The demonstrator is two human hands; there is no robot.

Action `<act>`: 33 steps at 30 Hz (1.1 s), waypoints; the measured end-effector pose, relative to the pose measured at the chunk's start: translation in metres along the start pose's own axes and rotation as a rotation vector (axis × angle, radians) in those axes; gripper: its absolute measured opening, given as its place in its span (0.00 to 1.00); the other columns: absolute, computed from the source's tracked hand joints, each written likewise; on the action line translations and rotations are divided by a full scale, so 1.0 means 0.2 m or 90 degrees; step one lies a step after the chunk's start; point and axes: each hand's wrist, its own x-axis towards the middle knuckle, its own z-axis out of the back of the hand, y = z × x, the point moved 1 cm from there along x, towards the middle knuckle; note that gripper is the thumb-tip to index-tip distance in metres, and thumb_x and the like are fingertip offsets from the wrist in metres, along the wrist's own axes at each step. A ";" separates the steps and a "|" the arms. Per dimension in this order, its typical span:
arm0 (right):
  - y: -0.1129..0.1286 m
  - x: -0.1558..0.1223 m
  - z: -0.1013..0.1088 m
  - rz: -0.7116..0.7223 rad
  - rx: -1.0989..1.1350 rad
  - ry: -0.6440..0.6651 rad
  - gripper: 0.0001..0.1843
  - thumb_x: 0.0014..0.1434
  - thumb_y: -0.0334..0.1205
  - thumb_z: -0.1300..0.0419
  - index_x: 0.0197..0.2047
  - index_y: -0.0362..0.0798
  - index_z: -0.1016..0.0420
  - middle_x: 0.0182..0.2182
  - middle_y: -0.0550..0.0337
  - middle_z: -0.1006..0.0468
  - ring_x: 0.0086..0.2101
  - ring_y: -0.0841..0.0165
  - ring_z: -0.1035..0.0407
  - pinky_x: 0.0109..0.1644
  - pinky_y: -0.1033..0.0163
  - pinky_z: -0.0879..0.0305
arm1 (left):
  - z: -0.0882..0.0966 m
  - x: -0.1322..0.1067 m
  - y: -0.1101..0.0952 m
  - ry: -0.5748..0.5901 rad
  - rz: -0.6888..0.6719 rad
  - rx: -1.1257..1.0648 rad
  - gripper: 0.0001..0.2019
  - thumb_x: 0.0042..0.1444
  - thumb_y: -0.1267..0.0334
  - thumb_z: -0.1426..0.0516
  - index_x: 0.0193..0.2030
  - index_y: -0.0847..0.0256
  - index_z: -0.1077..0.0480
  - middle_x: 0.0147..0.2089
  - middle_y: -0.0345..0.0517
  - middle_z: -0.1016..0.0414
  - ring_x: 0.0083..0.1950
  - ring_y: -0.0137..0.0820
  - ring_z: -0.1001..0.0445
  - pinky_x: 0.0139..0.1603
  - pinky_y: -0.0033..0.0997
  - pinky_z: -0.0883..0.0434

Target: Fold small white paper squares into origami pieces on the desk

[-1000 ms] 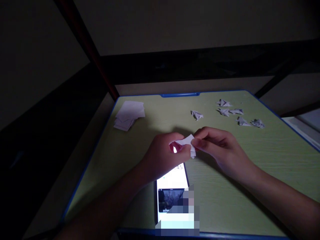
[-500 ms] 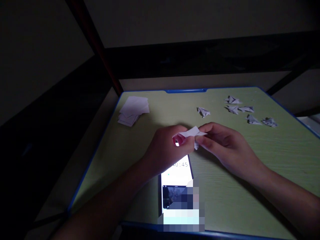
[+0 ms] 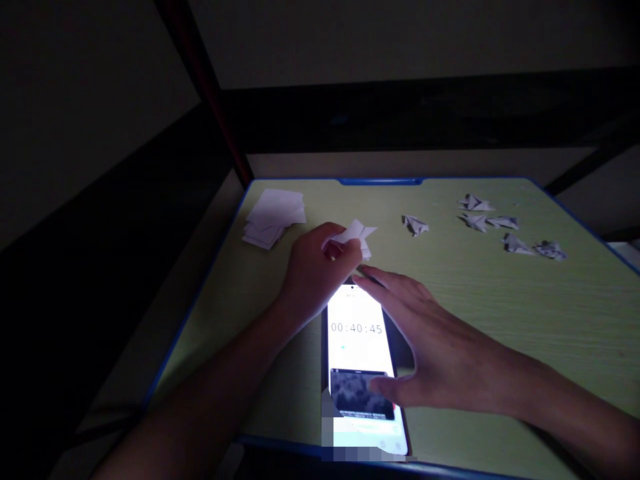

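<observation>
My left hand (image 3: pixel 317 270) is closed on a small folded piece of white paper (image 3: pixel 357 235) and holds it just above the green table (image 3: pixel 500 313). My right hand (image 3: pixel 425 347) is open, fingers spread, hovering over the lit phone (image 3: pixel 359 333) that lies flat near the table's front edge. Its thumb reaches over the lower part of the screen, which shows a timer reading 00:40:45.
A stack of white paper squares (image 3: pixel 275 217) lies at the table's back left. Several finished folded paper shapes (image 3: pixel 487 223) are scattered at the back right, one (image 3: pixel 416 225) nearer the middle. The table has a blue rim (image 3: pixel 380 181); dark bed-frame bars stand behind.
My right hand let go of the folded paper and moved down over the phone. My left hand carried the paper up and to the left. The view shifted slightly.
</observation>
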 end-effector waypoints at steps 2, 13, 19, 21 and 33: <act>0.01 0.00 0.00 0.004 -0.005 0.010 0.56 0.44 0.52 0.37 0.68 0.50 0.65 0.66 0.51 0.56 0.62 0.50 0.58 0.61 0.44 0.50 | 0.00 0.00 0.00 -0.001 -0.004 0.012 0.05 0.51 0.68 0.45 0.26 0.64 0.33 0.22 0.38 0.31 0.24 0.24 0.31 0.23 0.22 0.35; 0.01 0.01 -0.02 0.024 -0.038 0.020 0.55 0.43 0.55 0.37 0.68 0.48 0.61 0.64 0.50 0.51 0.61 0.50 0.56 0.62 0.46 0.54 | -0.02 -0.01 0.00 0.006 -0.030 0.044 0.04 0.50 0.70 0.46 0.27 0.64 0.32 0.21 0.37 0.31 0.22 0.22 0.33 0.22 0.21 0.38; 0.02 0.01 -0.01 0.020 -0.053 0.034 0.55 0.44 0.57 0.39 0.67 0.47 0.62 0.65 0.49 0.53 0.61 0.52 0.57 0.62 0.46 0.54 | -0.02 -0.01 0.00 0.009 -0.039 0.061 0.03 0.49 0.69 0.45 0.26 0.65 0.32 0.21 0.37 0.30 0.22 0.22 0.33 0.21 0.21 0.37; 0.02 0.01 -0.01 0.015 -0.058 0.041 0.55 0.44 0.57 0.39 0.67 0.46 0.60 0.64 0.48 0.53 0.61 0.52 0.58 0.62 0.46 0.55 | -0.02 -0.01 0.00 0.006 -0.054 0.070 0.03 0.49 0.70 0.45 0.26 0.65 0.32 0.21 0.37 0.30 0.21 0.22 0.34 0.22 0.21 0.37; 0.02 0.01 0.01 0.023 0.003 0.020 0.51 0.47 0.53 0.39 0.67 0.48 0.61 0.63 0.50 0.49 0.59 0.54 0.54 0.61 0.48 0.51 | -0.01 -0.02 -0.01 0.004 -0.053 0.092 0.03 0.49 0.70 0.45 0.26 0.64 0.33 0.20 0.36 0.33 0.21 0.22 0.35 0.19 0.21 0.39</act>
